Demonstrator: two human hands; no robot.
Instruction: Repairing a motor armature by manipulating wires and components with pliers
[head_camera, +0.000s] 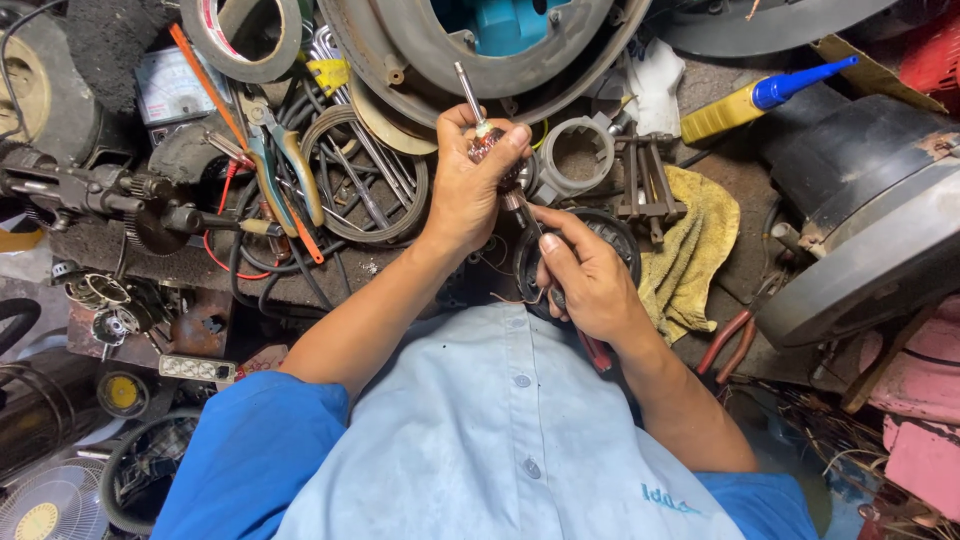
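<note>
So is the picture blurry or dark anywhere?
Head view: the hands are sharp, left hand on the small motor part, right hand on a tool; bottom-left corner is dark; edges bend slightly; no strong glare, just a shine on the metal shaft.

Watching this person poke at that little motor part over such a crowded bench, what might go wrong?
The screwdriver in the right hand points toward the left hand, which holds the small rotor; a slip might jab the fingers. If dropped, the rotor might vanish among the pliers and wires below.
</note>
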